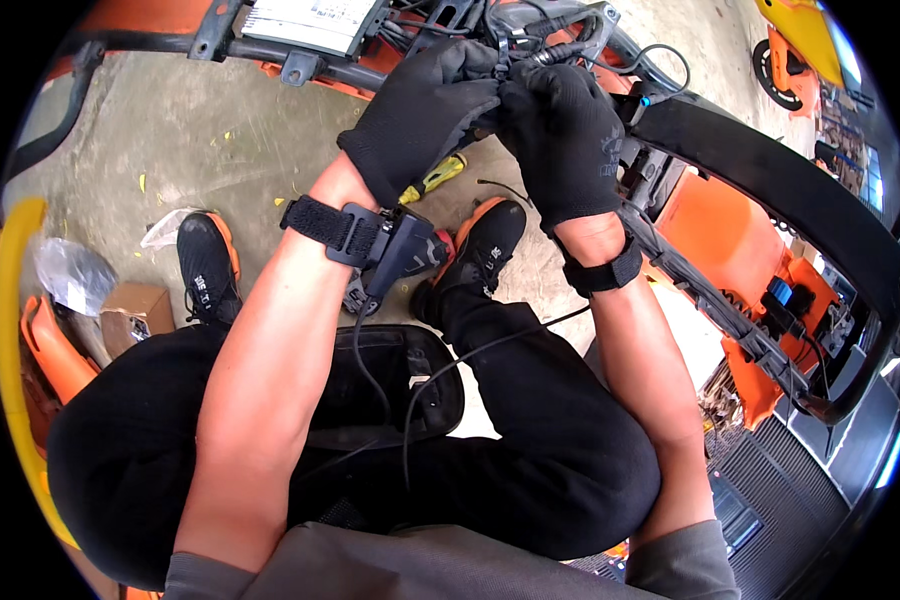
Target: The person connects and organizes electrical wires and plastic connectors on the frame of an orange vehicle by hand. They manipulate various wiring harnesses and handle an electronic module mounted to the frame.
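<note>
Both my hands wear black gloves and meet at a bundle of black cables [560, 52] on the dark frame of an orange vehicle. My left hand [420, 125] is closed at the left side of the bundle, fingers bent around the wiring. Close beside it, my right hand [568, 145] pinches at the same wiring with its fingertips curled in. A thin black strap [503, 45] stands up between the two hands. What exactly lies between the fingertips is partly hidden by the gloves. Below my left hand, a yellow-handled tool [436, 178] shows over the floor.
A black curved bar [770, 170] arches along the right, above orange body panels [715, 235]. Between my legs lies a black plastic tray-like part [440, 385]. A cardboard box [135, 315] and a clear plastic bag [75, 275] sit at the left. Wires [490, 345] trail from my wrist straps.
</note>
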Demonstrator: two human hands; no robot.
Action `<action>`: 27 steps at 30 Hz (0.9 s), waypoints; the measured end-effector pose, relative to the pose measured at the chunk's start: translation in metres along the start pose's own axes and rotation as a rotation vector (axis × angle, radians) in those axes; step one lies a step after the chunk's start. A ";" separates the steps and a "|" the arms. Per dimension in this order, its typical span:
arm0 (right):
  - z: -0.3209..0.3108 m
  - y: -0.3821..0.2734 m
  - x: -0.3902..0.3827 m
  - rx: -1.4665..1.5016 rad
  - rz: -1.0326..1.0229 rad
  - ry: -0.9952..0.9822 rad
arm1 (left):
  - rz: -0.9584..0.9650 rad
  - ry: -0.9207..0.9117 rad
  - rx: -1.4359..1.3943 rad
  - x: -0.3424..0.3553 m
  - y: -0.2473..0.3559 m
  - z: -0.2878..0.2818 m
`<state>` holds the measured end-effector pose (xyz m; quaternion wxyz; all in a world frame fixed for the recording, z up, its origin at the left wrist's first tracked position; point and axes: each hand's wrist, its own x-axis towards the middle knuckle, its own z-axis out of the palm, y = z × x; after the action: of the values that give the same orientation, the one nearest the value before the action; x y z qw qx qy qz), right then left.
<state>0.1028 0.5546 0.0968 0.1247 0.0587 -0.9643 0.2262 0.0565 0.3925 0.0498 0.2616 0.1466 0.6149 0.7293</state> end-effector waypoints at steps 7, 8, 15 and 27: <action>-0.015 0.008 0.008 0.104 -0.016 -0.142 | -0.009 -0.109 -0.080 -0.003 0.009 -0.008; -0.016 0.009 0.008 0.104 -0.022 -0.145 | 0.029 -0.118 -0.060 -0.003 0.008 -0.010; -0.015 0.010 0.010 0.041 -0.046 -0.133 | -0.060 -0.205 -0.239 0.002 0.000 -0.016; -0.015 0.018 0.010 0.005 -0.072 -0.114 | 0.037 -0.061 -0.120 0.001 -0.006 -0.004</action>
<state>0.0932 0.5771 0.1044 0.0774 0.1063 -0.9665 0.2205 0.0546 0.3905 0.0432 0.2753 0.1642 0.5591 0.7646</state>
